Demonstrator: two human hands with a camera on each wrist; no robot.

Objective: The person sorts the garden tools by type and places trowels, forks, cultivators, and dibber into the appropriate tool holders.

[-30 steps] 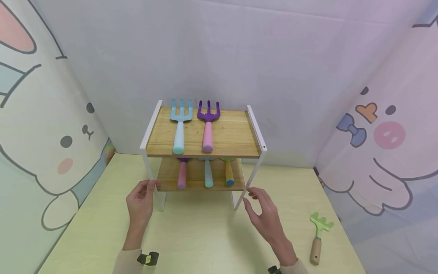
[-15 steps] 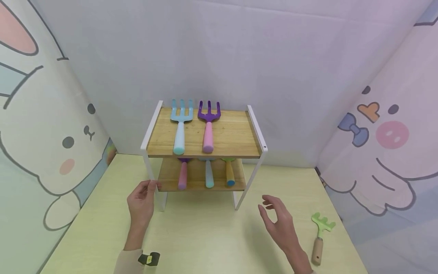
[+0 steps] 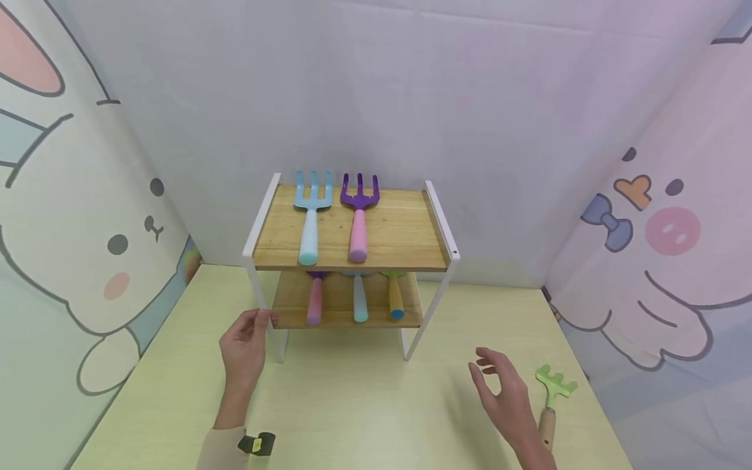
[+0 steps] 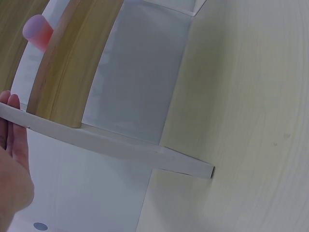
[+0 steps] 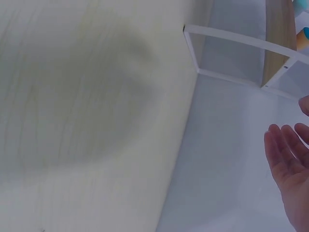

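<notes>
A two-tier shelf rack [image 3: 350, 267] with wooden boards and white metal side frames stands near the back of the table. My left hand [image 3: 243, 346] grips its left front leg beside the lower board; in the left wrist view, fingers [image 4: 19, 145] show around the white leg. My right hand [image 3: 508, 398] hovers with fingers parted and loosely bent, holding nothing. To its right lies a green hand rake [image 3: 552, 391] with a wooden handle, apart from the hand. On the upper board lie a light blue hand fork [image 3: 309, 225] and a purple hand fork with pink handle [image 3: 358, 225].
The lower board holds a pink-handled tool [image 3: 314, 300], a light blue-handled tool [image 3: 360, 299] and a yellow-handled tool [image 3: 395, 297], their heads partly hidden by the upper board. A pale curtain [image 3: 376, 98] printed with cartoon animals surrounds the light wooden table [image 3: 364, 411].
My right hand has moved away from the rack's right front leg, rightward and toward me, nearer the green rake. The left hand has stayed on the left leg.
</notes>
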